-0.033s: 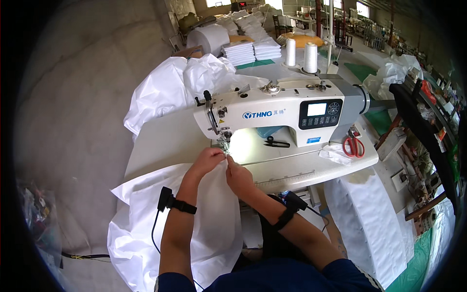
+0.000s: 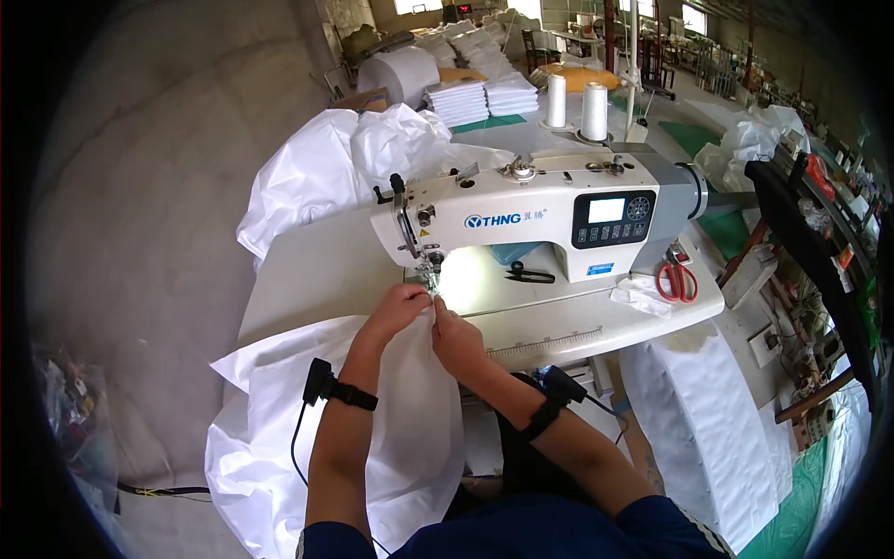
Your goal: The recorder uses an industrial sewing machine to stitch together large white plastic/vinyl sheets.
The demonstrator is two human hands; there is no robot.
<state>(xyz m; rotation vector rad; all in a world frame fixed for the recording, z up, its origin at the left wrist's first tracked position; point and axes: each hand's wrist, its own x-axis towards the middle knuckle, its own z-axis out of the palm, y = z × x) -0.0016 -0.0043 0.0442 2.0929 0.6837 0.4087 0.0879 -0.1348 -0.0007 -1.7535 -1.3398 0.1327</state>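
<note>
A white sewing machine [image 2: 521, 210] stands across the table, its lamp lighting the bed beside the needle. Just in front of the presser foot [image 2: 431, 279], my left hand [image 2: 402, 307] and my right hand [image 2: 454, 337] are side by side, fingers closed in pinches on the edge of a white fabric sheet [image 2: 391, 438]. The sheet drapes off the near table edge and down over my lap. Its edge between my fingertips is small and partly covered by the hands. Black thread snips [image 2: 531, 273] lie on the bed under the machine arm.
Red-handled scissors [image 2: 677, 282] lie on a white scrap at the table's right end. Two thread cones [image 2: 594, 112] stand behind the machine. White crumpled fabric [image 2: 317, 168] covers the far left of the table. A stack of white pieces [image 2: 703, 419] hangs at the right.
</note>
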